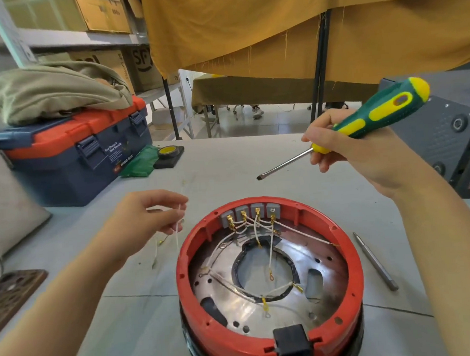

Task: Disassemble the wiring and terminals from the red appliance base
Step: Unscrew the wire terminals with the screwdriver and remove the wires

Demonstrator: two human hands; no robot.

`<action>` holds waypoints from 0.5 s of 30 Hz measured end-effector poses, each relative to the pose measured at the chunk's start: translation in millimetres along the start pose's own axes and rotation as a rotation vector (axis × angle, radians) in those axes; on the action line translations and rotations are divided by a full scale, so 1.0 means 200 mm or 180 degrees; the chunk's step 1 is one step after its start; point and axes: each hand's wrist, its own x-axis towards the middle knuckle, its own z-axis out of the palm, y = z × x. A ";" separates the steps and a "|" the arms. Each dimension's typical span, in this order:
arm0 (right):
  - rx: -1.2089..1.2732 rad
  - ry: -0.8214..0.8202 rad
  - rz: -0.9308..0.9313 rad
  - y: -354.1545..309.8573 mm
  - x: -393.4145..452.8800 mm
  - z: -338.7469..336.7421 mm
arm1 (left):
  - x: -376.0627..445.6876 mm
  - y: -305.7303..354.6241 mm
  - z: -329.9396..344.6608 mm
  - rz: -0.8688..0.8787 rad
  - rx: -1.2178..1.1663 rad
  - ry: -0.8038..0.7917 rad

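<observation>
My left hand pinches a loose wire, my right hand grips the screwdriver; prying carelessly could snap the terminals in the red base.

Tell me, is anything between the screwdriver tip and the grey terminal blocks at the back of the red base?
Nothing visible. The screwdriver in the right hand hovers above bare table, its tip apart from the grey terminal blocks in the red base.

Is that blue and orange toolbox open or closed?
Closed: the toolbox has its lid down, front latches fastened, and a bag resting on top.
</observation>
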 end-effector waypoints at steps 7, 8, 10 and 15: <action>-0.0111 -0.0183 0.0087 0.02 0.00 0.04 | 0.00 -0.27 -0.13 -0.0560 0.1083 -0.0153; -0.0127 -0.0202 0.0098 0.03 0.00 0.05 | -0.01 -0.29 -0.13 -0.0561 0.1233 -0.0237; -0.0133 -0.0232 0.0111 0.03 -0.01 0.06 | -0.02 -0.31 -0.14 -0.0493 0.1474 -0.0329; -0.0131 -0.0237 0.0208 0.03 -0.03 0.11 | 0.01 -0.32 -0.11 -0.0057 0.1785 -0.0085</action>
